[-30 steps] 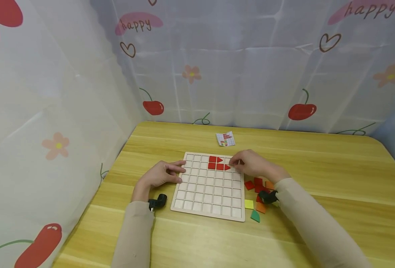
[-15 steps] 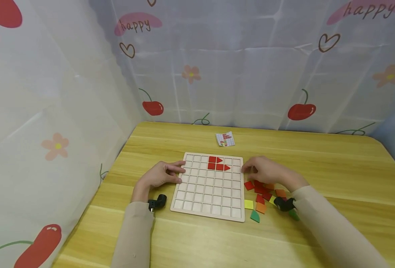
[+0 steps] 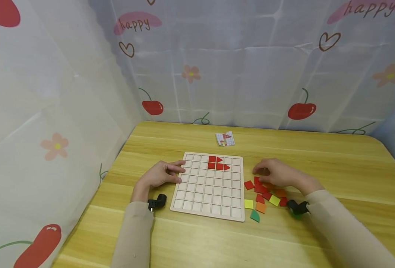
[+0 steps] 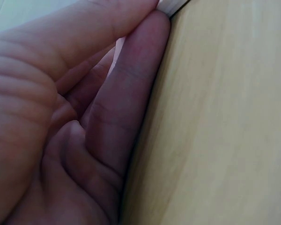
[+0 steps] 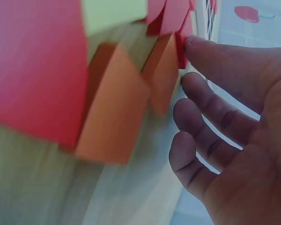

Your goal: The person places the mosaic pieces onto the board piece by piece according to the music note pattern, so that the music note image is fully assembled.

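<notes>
A square wooden board [image 3: 205,190] with a grid of recesses lies flat on the table. Several red tiles [image 3: 212,165], squares and pointed ones, sit in its upper rows. My left hand [image 3: 158,174] rests at the board's left edge, its thumb and fingertips touching the rim; the left wrist view shows them close up. To the right of the board, my right hand [image 3: 279,173] hovers over loose tiles with loosely bent fingers. In the right wrist view its thumb tip is at a red tile [image 5: 181,49], contact unclear, and orange tiles [image 5: 113,110] lie nearby.
Loose tiles lie right of the board, including a yellow square [image 3: 249,204], an orange one [image 3: 261,207] and a green rounded one [image 3: 255,216]. A small pattern card [image 3: 225,139] lies behind the board. Patterned curtains [image 3: 234,85] border the table at the back and left.
My right hand has moved from the board's upper right, off to the right and over the loose tiles. My left hand and the red tiles on the board stay put.
</notes>
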The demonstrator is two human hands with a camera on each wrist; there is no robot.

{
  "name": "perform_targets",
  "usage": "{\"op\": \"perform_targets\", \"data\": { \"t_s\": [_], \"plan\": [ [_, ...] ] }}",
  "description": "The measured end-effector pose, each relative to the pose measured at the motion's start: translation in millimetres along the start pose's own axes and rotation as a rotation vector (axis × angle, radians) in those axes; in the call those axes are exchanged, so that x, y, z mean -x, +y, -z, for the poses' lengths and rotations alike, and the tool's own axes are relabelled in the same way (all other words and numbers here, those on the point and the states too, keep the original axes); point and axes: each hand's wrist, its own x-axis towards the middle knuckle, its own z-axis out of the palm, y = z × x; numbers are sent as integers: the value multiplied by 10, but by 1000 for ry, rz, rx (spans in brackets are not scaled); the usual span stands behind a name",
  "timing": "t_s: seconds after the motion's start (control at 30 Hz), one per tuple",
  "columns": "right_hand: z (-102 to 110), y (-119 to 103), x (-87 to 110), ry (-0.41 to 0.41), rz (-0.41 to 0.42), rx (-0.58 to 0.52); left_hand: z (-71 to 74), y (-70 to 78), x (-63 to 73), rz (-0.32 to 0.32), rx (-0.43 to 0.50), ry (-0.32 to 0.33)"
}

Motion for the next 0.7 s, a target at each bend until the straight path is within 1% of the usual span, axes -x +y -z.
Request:
{"op": "perform_targets", "data": {
  "t_s": [0.07, 0.27, 0.43, 0.7],
  "plan": [
    [2, 45, 1, 7, -24, -20, 0, 6, 2, 1, 0, 0],
    [19, 201, 5, 51, -40, -63, 7, 3, 9, 4, -9, -1],
    [43, 303, 31, 92, -44, -62, 10, -7, 15, -1, -7, -2],
    [79, 351, 124, 98, 1, -26, 9, -9, 4, 0, -17, 4]
  ]
}}
